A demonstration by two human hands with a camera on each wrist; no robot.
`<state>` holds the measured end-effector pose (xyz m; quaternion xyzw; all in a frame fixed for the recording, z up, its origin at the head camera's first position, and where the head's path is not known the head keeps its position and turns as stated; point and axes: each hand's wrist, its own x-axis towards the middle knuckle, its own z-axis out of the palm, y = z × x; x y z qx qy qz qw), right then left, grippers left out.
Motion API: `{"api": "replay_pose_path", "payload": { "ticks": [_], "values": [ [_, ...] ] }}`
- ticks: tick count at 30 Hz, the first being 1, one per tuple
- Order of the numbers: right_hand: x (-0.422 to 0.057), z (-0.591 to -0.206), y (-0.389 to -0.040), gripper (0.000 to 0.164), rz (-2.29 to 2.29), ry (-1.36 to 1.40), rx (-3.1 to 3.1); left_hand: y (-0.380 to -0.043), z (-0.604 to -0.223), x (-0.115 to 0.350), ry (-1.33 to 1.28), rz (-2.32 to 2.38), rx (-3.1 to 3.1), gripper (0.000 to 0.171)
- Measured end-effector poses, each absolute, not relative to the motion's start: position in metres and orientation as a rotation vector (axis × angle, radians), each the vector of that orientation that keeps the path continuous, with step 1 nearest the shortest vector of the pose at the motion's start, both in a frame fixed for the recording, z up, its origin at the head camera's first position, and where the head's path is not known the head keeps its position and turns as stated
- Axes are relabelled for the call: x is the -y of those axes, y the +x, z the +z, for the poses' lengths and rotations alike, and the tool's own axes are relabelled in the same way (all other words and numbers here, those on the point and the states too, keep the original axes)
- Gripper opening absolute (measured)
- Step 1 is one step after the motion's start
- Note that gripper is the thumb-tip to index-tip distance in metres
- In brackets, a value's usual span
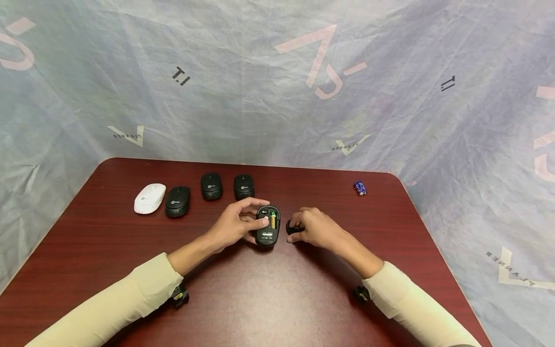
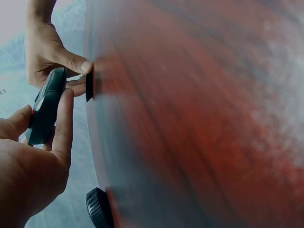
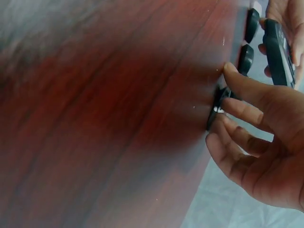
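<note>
My left hand (image 1: 234,222) grips a black computer mouse (image 1: 268,238) with its underside facing up. The mouse's battery compartment is uncovered, and a green-and-yellow battery (image 1: 273,220) lies in it. The left thumb presses on the underside beside the battery; in the left wrist view the mouse (image 2: 46,108) is tilted between thumb and fingers, above the table. To its right, my right hand (image 1: 318,227) has its thumb and fingers curled about a small black cover (image 1: 294,228) at the table top. Part of this cover (image 3: 218,107) is hidden by the fingers.
A white mouse (image 1: 150,198) and black mice (image 1: 177,202), (image 1: 211,186), (image 1: 244,187) stand along the table's back left. A small blue packet, perhaps batteries, (image 1: 360,188) lies at the back right. A printed cloth (image 1: 243,96) hangs behind the table (image 1: 277,299).
</note>
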<state>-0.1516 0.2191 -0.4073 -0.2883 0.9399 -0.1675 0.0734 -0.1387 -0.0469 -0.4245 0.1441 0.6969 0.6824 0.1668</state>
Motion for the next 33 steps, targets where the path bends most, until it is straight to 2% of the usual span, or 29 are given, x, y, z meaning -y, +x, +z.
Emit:
{"api": "replay_pose_path", "payload": {
  "ticks": [7,16,24,33],
  "values": [
    [-0.218,-0.403,-0.149,0.019,-0.466,-0.876,-2.852,-0.138,-0.425,0.048,0.411,1.94,-1.985,0.054],
    [-0.227,-0.395,-0.15,0.013,-0.67,-0.828,-2.883,-0.138,-0.426,0.048,0.406,1.939,-1.985,0.052],
    [-0.233,-0.389,-0.152,0.015,-1.1,-0.597,-2.752,-0.139,-0.426,0.047,0.398,1.951,-1.985,0.052],
    [-0.227,-0.378,-0.154,0.023,-1.589,-0.507,-2.472,-0.139,-0.428,0.047,0.397,1.938,-1.978,0.053]
  ]
}}
